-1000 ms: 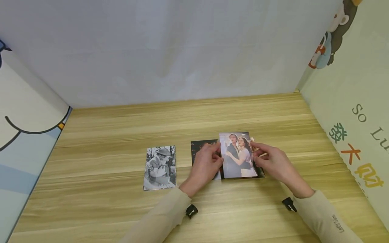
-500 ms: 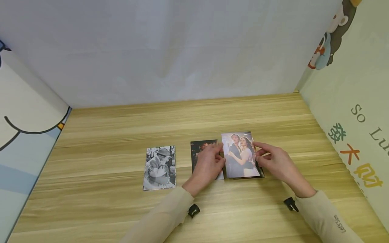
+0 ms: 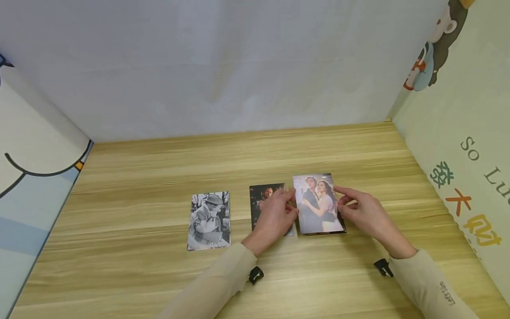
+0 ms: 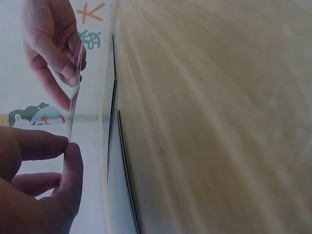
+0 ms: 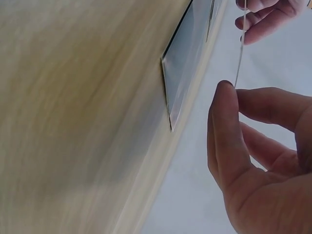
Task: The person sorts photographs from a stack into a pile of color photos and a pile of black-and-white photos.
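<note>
Between both hands a colour photo card [image 3: 318,204] of a couple is held level above the table. My left hand [image 3: 275,217] pinches its left edge between thumb and finger; my right hand [image 3: 360,212] pinches the right edge. Both wrist views show the card [image 4: 73,107] edge-on, raised off the tabletop. Below it lies another dark card [image 5: 183,63], mostly hidden from the head view. A dark photo card [image 3: 256,195] lies under my left hand, partly covered by it. Further left rests a black-and-white photo card [image 3: 209,221] of a seated figure in a hat.
The wood-grain table [image 3: 139,177] is bounded by a pale back wall [image 3: 239,66]. Printed panels stand at the sides, the right panel [image 3: 458,146] bearing lettering and a cartoon figure. Black clips [image 3: 256,275] sit at the cuffs.
Both hands have shifted slightly right with the couple card, now more squarely over the card beneath. More of the dark photo at the left shows. The black-and-white card stays put.
</note>
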A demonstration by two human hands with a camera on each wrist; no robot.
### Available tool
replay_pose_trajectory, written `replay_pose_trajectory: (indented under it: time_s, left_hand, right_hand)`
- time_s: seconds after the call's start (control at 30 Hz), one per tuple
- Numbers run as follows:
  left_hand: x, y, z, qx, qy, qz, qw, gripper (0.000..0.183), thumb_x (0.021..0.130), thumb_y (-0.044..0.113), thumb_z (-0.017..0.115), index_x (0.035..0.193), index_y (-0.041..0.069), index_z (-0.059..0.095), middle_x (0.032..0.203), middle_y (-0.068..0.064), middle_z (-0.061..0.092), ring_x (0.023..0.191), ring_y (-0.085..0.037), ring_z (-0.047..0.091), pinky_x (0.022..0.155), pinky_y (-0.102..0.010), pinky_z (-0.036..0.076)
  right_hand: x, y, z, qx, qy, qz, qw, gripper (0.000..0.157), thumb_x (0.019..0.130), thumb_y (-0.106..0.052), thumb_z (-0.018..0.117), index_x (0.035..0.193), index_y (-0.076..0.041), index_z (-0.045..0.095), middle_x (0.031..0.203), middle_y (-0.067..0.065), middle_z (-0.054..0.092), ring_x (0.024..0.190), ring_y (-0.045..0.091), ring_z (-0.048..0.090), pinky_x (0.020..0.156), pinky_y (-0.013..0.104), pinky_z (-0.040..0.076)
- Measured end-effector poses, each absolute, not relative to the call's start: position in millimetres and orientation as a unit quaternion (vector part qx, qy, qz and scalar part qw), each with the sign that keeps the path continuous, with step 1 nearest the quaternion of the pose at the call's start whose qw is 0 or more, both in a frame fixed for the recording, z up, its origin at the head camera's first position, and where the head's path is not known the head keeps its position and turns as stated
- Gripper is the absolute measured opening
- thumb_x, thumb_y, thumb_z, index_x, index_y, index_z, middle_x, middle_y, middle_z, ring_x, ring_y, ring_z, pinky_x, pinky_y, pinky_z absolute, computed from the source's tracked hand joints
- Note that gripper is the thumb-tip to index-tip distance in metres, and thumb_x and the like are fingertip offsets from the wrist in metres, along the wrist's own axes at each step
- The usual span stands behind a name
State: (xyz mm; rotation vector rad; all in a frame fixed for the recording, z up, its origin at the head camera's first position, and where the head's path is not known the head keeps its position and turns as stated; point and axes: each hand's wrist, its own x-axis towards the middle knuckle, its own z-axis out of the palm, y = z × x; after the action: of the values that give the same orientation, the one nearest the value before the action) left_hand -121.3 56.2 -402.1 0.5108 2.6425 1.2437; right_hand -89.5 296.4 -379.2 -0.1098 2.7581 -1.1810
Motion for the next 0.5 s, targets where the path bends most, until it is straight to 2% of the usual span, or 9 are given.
replay_pose_trajectory:
  time_s: [0.07,0.13,0.5]
  left_hand:
    - [-121.9,57.1,-401.5,0.175,0.886,0.42,0.092,0.052,0.092,0.004,0.074,0.141,-0.005,0.059,0.115,-0.007,0.065,0.09,-0.01,0.065,0.088,-0.029,0.052]
    - [-122.4,57.9,-401.0,0.176,0.882,0.425,0.097,0.052,0.092,0.003,0.074,0.141,-0.006,0.059,0.114,-0.008,0.065,0.09,-0.011,0.066,0.076,-0.021,0.055]
    - [-125.1,63.3,-400.1,0.18,0.881,0.418,0.126,0.058,0.092,0.006,0.074,0.145,-0.006,0.054,0.109,-0.008,0.065,0.091,-0.014,0.07,0.073,-0.02,0.054]
  right_hand:
    - [-89.8,297.8,-379.4,-0.038,0.917,-0.391,0.07,0.05,0.094,0.002,0.063,0.144,0.008,0.054,0.1,0.014,0.07,0.091,0.03,0.074,0.06,0.024,0.051]
    - [-90.2,299.2,-379.7,-0.039,0.917,-0.39,0.07,0.05,0.094,0.002,0.063,0.143,0.008,0.054,0.099,0.014,0.07,0.09,0.03,0.074,0.06,0.024,0.051]
    - [-92.0,306.4,-382.0,-0.042,0.925,-0.371,0.074,0.049,0.094,0.0,0.064,0.142,0.008,0.056,0.099,0.014,0.071,0.092,0.032,0.073,0.063,0.025,0.051]
